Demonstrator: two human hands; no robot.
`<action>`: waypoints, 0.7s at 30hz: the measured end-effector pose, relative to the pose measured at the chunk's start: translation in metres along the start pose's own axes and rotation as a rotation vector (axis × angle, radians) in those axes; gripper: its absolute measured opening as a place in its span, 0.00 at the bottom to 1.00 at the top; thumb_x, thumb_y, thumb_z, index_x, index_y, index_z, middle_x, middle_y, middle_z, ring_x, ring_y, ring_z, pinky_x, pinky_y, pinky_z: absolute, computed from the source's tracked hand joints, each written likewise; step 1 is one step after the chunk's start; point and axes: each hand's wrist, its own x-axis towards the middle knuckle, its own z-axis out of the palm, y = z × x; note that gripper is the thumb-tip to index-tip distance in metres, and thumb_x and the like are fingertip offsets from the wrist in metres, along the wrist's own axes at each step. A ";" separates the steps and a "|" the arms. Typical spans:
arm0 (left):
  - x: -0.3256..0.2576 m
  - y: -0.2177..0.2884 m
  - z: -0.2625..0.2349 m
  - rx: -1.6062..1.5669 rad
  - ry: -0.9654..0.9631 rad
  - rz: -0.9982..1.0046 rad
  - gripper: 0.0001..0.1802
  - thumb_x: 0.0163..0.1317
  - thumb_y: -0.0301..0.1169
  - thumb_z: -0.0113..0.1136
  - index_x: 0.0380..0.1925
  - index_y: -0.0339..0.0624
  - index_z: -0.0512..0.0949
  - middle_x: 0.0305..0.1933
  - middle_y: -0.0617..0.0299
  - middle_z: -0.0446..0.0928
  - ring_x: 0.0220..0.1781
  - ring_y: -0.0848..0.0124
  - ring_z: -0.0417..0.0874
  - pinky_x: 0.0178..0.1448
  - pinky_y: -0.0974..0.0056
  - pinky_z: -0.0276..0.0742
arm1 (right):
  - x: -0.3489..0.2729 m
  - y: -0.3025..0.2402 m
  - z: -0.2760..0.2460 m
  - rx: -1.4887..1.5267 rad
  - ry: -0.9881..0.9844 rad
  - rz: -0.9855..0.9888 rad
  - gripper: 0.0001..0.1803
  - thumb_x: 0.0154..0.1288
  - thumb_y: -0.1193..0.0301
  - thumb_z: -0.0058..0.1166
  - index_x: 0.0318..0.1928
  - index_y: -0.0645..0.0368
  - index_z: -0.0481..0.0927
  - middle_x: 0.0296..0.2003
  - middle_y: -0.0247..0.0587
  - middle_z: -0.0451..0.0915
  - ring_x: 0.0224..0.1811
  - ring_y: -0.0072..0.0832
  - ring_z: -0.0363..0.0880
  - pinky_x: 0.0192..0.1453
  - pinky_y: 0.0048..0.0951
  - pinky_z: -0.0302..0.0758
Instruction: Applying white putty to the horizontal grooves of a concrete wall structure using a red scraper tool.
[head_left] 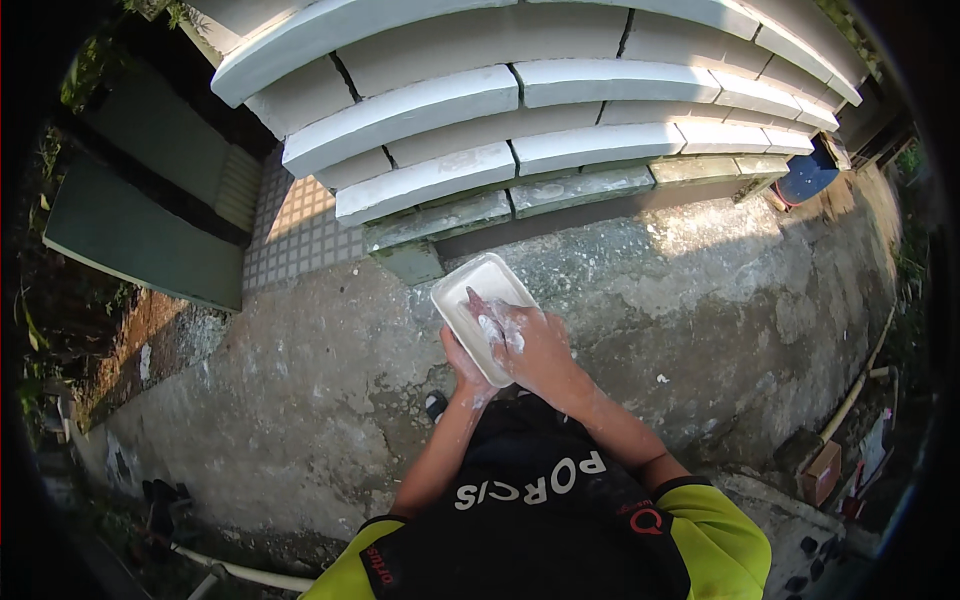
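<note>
A stained concrete floor fills most of the view, patched with sun toward the right. Above it lie rows of long white moulded concrete pieces, stacked in overlapping courses, the lowest ones greenish. To the left lie dark green boards beside a strip of small grey tiles. At the far right sit a blue tub, a thin pale pipe and a small cardboard box.

In the middle, just in front of the lowest course, a white rectangular plastic tray is held tilted above the floor. The left hand grips its near underside, fingers curled around the edge. The right hand, smeared with white paste, reaches into the tray with fingers stretched out and pressed against its inner surface, grasping nothing.
</note>
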 end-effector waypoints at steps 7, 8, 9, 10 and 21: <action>0.010 0.008 -0.020 -0.067 -0.037 -0.058 0.35 0.63 0.56 0.27 0.62 0.46 0.63 0.57 0.54 0.70 0.59 0.59 0.71 0.63 0.52 0.66 | 0.004 -0.004 0.008 -0.024 -0.077 0.037 0.21 0.47 0.70 0.55 0.45 0.60 0.78 0.34 0.51 0.79 0.36 0.51 0.76 0.44 0.47 0.72; 0.008 0.006 -0.027 -0.071 -0.034 -0.051 0.35 0.63 0.56 0.27 0.62 0.46 0.63 0.57 0.54 0.70 0.59 0.59 0.71 0.63 0.52 0.66 | -0.002 0.002 0.014 -0.008 -0.034 0.021 0.21 0.47 0.70 0.55 0.45 0.60 0.78 0.36 0.52 0.79 0.37 0.52 0.76 0.45 0.47 0.71; 0.004 0.009 -0.018 -0.050 -0.025 -0.038 0.36 0.63 0.56 0.26 0.63 0.46 0.62 0.58 0.54 0.69 0.60 0.58 0.71 0.64 0.52 0.66 | -0.002 0.002 0.017 0.009 0.011 0.007 0.21 0.47 0.71 0.55 0.45 0.60 0.78 0.37 0.53 0.79 0.39 0.52 0.75 0.46 0.47 0.70; 0.001 0.012 -0.014 -0.030 -0.015 -0.025 0.36 0.63 0.56 0.26 0.63 0.46 0.61 0.59 0.54 0.69 0.60 0.58 0.71 0.64 0.52 0.66 | 0.000 0.001 0.019 0.009 0.008 0.005 0.21 0.47 0.71 0.55 0.45 0.60 0.78 0.37 0.53 0.79 0.39 0.52 0.75 0.46 0.47 0.70; -0.008 0.050 -0.031 -0.042 -0.026 -0.084 0.37 0.63 0.56 0.28 0.63 0.44 0.61 0.60 0.54 0.69 0.60 0.58 0.71 0.63 0.53 0.68 | 0.003 -0.014 0.040 -0.186 0.094 0.062 0.22 0.46 0.70 0.58 0.45 0.61 0.76 0.32 0.51 0.79 0.33 0.50 0.77 0.41 0.48 0.71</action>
